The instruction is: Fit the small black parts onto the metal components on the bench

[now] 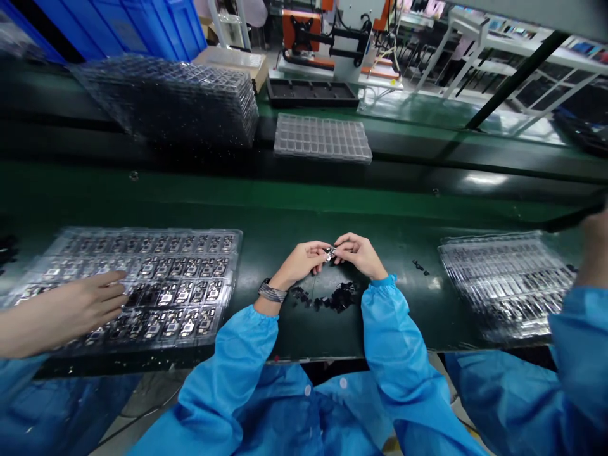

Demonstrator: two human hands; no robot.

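My left hand (pixel 301 261) and my right hand (pixel 358 253) meet over the dark green table, fingers pinched together on one small metallic part (pixel 329 254) held between them. Just below my hands lies a loose pile of small black pieces (pixel 338 297). A clear plastic tray (pixel 142 285) filled with several small parts lies to my left. A stack of similar clear trays (pixel 508 285) lies to my right. I wear blue sleeves and a wristband on the left wrist.
A co-worker's hand (pixel 80 304) rests on the left tray; another co-worker's blue sleeve (pixel 579 335) is at the right. Beyond a dark conveyor strip sit a tall stack of clear trays (pixel 175 101), an empty clear tray (pixel 323 136), a black tray (pixel 311 92) and blue crates (pixel 118 25).
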